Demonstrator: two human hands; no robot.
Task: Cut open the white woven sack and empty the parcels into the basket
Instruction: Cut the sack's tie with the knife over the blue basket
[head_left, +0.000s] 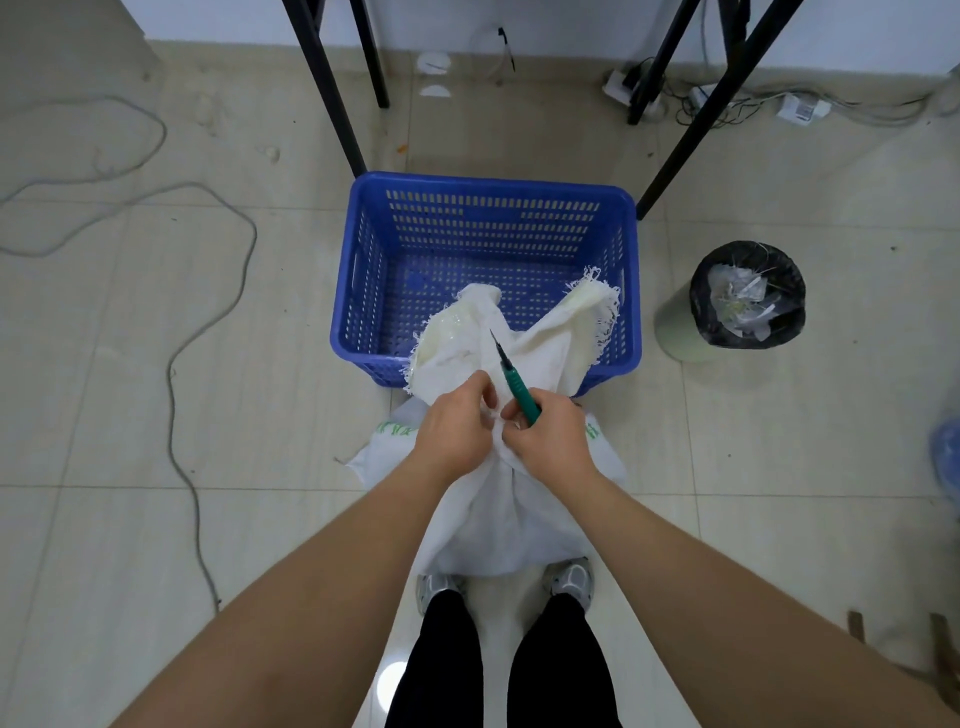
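We grip the bunched white woven sack (498, 499) with both hands just near of the blue basket (363, 291): our left hand (457, 426) is curled into the cloth, and our right hand (550, 441) pinches the fabric while holding a green-handled knife (517, 387), blade pointing far-left. The sack's frayed open end drapes over the basket's near rim, and we see no parcels in it. A black-lined bin (748, 296) stands to the right on the tiled floor (156, 415).
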